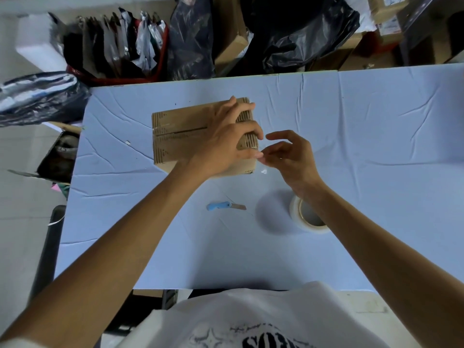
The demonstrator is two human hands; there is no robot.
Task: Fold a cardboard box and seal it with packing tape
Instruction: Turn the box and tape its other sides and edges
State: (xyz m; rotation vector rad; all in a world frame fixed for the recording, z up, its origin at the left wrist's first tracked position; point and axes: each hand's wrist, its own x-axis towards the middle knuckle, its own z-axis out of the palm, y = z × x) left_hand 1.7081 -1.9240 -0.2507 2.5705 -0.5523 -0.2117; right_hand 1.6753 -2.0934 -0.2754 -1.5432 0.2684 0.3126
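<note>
A closed brown cardboard box (180,133) lies on the blue-covered table (376,136), its top flaps meeting in a seam. My left hand (226,141) rests on the box's right end, fingers spread over the top and thumb at the near right edge. My right hand (288,156) hovers just right of the box, fingertips pinched close to my left thumb; whether a clear strip of tape sits between them is unclear. A roll of clear packing tape (305,214) lies flat on the table under my right wrist, partly hidden by it.
A blue-handled utility knife (224,206) lies on the table near the front of the box. Black plastic bags (301,33), cardboard boxes and a red basket of packets (118,54) crowd the floor beyond the far edge. An open carton (60,156) sits left of the table.
</note>
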